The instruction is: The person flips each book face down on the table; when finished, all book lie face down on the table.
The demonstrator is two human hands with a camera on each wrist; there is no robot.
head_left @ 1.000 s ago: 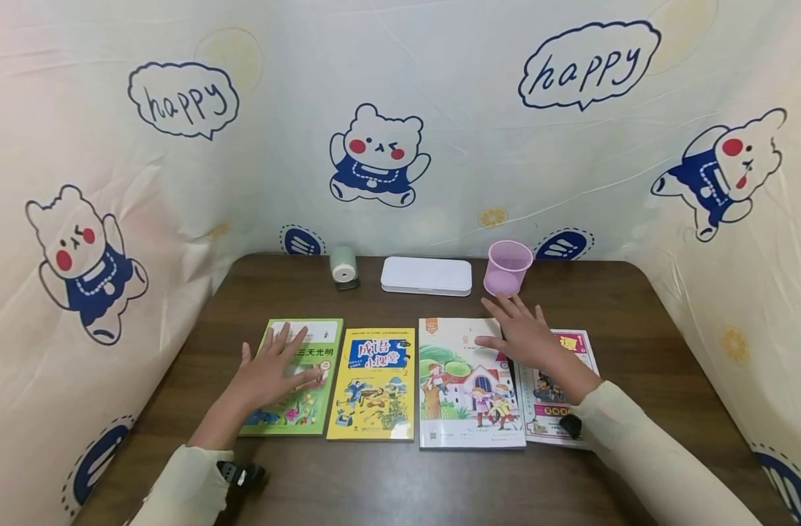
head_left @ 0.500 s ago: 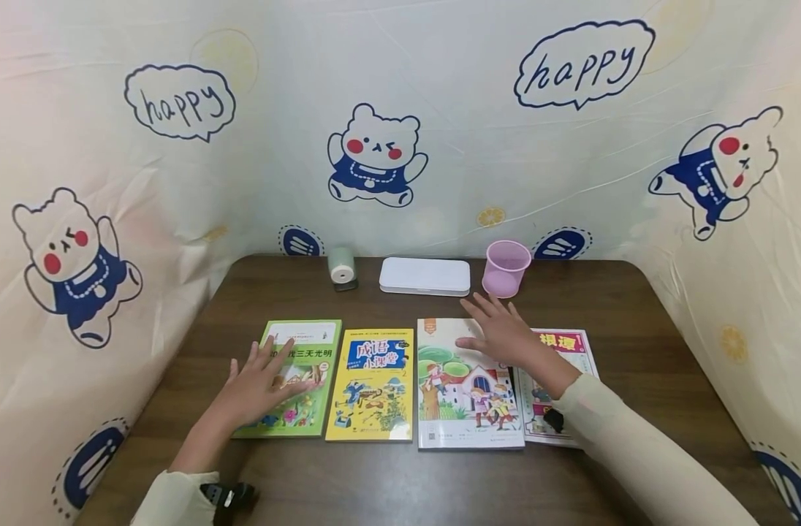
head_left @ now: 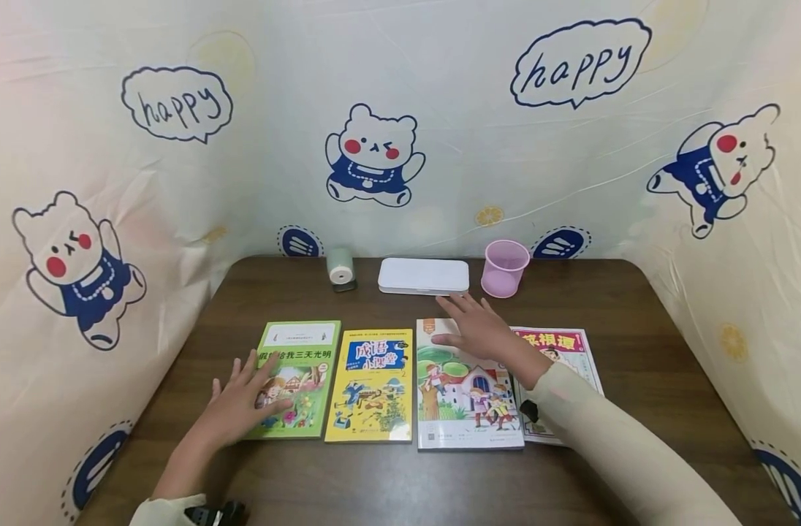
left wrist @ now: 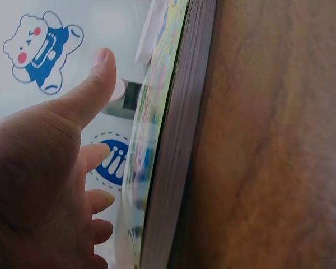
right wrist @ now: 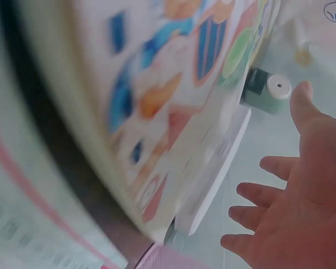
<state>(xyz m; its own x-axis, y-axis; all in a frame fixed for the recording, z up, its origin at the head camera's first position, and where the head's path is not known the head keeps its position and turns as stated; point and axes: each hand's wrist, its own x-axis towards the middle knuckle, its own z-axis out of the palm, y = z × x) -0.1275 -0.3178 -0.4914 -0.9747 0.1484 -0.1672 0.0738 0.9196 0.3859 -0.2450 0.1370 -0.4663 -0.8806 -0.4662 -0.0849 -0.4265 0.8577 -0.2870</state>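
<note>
Four is avoided here: several books lie in a row on the table. My left hand [head_left: 232, 409], fingers spread, is over the lower left part of the green book [head_left: 302, 394]; the left wrist view shows a gap between palm and cover. Spread as well, my right hand [head_left: 478, 330] is above the upper part of the white picture-covered book [head_left: 466, 409], apart from it in the right wrist view. Between them lies the yellow book [head_left: 370, 391]. A pink-and-white book [head_left: 578, 351] at the right is partly hidden by my right sleeve. Neither hand holds anything.
Along the back of the brown table [head_left: 374, 482] stand a pale green pencil sharpener [head_left: 340, 267], a flat white case [head_left: 423, 275] and a pink cup [head_left: 505, 269]. A printed curtain [head_left: 466, 146] rises behind and at both sides.
My left hand has drawn back down and left, uncovering more of the green book. The right hand has shifted left over the white book, uncovering the top of the pink-and-white one.
</note>
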